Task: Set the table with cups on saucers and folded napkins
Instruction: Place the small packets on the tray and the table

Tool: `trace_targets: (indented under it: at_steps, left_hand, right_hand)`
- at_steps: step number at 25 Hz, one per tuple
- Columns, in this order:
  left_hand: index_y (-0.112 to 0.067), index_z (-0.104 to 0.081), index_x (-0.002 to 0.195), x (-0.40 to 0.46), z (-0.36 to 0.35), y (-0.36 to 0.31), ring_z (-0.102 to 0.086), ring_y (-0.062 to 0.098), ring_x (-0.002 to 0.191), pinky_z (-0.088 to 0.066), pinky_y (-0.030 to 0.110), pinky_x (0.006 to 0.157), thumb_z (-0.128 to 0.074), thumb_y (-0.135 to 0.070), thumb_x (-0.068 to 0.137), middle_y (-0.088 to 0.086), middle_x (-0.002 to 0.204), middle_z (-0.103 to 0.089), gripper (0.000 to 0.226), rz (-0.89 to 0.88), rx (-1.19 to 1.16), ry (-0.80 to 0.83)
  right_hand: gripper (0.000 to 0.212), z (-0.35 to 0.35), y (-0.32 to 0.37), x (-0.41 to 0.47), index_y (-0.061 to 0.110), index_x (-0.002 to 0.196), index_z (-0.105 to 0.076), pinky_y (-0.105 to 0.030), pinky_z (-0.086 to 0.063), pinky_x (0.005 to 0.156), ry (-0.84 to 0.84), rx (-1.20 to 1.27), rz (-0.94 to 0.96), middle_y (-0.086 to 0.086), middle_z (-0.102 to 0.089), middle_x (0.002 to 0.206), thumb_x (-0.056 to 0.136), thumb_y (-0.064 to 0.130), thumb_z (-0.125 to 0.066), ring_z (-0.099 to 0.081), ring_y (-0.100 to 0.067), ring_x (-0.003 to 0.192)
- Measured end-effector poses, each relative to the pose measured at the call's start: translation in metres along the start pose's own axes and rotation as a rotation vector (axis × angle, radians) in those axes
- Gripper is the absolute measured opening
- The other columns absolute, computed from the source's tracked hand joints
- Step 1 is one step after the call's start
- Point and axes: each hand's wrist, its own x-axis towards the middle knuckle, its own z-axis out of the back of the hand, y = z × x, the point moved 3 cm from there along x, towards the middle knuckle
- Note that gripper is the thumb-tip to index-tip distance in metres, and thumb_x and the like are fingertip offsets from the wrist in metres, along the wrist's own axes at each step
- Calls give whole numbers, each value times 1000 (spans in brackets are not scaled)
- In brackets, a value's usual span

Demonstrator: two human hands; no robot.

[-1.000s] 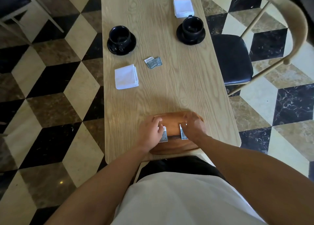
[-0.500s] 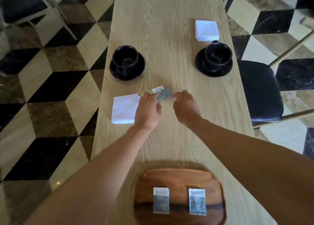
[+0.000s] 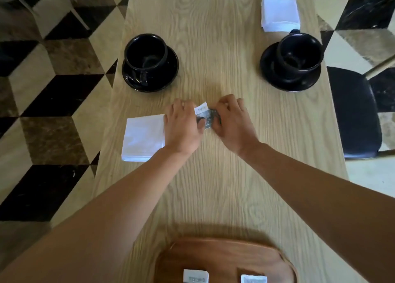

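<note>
Two black cups sit on saucers: left cup [image 3: 147, 55] on left saucer [image 3: 150, 67], right cup [image 3: 299, 52] on right saucer [image 3: 290, 68]. Folded napkins are laid nearby: near napkin [image 3: 144, 138] below the left setting, far napkin [image 3: 279, 13] above the right one. Mid-counter [image 3: 213, 36], small sachets [image 3: 204, 115] are pinched by both grips: left hand [image 3: 183, 125] and right hand [image 3: 232, 123] are curled onto them. Vs. 1 s ago, hands are off the tray [image 3: 224, 255] w/ two packets left on it. Cups and napkins look done; this is prob. a finishing touch.
</note>
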Motion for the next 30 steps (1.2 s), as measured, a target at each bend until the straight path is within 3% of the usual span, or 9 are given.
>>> trace_targets:
  at_steps: [3,6,8,10,14,18,22,25,30]
  left_hand:
    - [-12,-61,103,-6,7,-9,-51,26,106,-43,34,90,-75,-18,84,1,102,-61,24,28,-155,-8]
    - [-10,-62,95,-17,15,-13,-58,17,77,-42,12,62,-71,-6,83,-3,77,-63,16,194,-468,72]
    - [-5,-64,93,-31,19,-16,-63,20,75,-49,18,63,-70,-6,82,12,85,-70,13,270,-580,128]
    - [-4,-66,90,-52,24,-16,-71,27,78,-59,40,69,-68,-8,83,18,88,-71,9,383,-687,152]
    - [-11,-71,81,-104,40,-10,-73,23,75,-63,36,58,-67,-12,89,12,87,-74,9,528,-879,192]
    - [-15,-71,80,-149,67,-4,-73,21,75,-62,34,60,-70,-11,89,9,92,-74,10,563,-938,248]
    - [-14,-71,85,-193,88,-1,-75,28,75,-61,31,56,-72,-9,90,12,93,-74,7,550,-927,332]
    - [-13,-72,87,-225,94,6,-74,28,74,-60,30,56,-75,-9,88,12,91,-75,5,552,-930,398]
    - [-10,-72,85,-277,92,25,-67,11,52,-57,25,53,-74,-9,89,8,79,-75,4,501,-875,477]
  right_hand:
    - [16,8,3,-9,9,105,-62,-35,-50,81,-24,145,-177,-5,-59,105,89,11,-65,-53,-23,94]
    - [24,20,7,-25,15,112,-57,-33,-52,68,20,309,-428,2,-62,101,89,15,-66,-59,-17,86]
    - [30,29,10,-37,16,119,-58,-37,-57,67,112,351,-553,2,-64,101,89,14,-62,-63,-20,84]
    - [18,34,14,-53,13,104,-65,-34,-53,59,188,378,-672,0,-66,89,89,10,-55,-63,-22,75]
    - [21,49,33,-100,4,99,-72,-32,-43,59,203,697,-944,-6,-64,81,88,9,-55,-54,-19,67]
    - [20,76,60,-143,0,92,-70,-35,-45,64,101,805,-994,-9,-63,78,92,14,-57,-56,-20,65]
    - [20,91,82,-191,10,74,-64,-35,-45,64,107,781,-953,-10,-56,73,93,16,-63,-53,-20,66]
    - [17,89,92,-234,10,75,-66,-26,-44,56,80,828,-947,-4,-60,65,89,16,-74,-55,-14,57]
    - [12,86,102,-300,16,82,-70,-14,-47,44,17,822,-1035,8,-69,60,85,10,-80,-60,0,45]
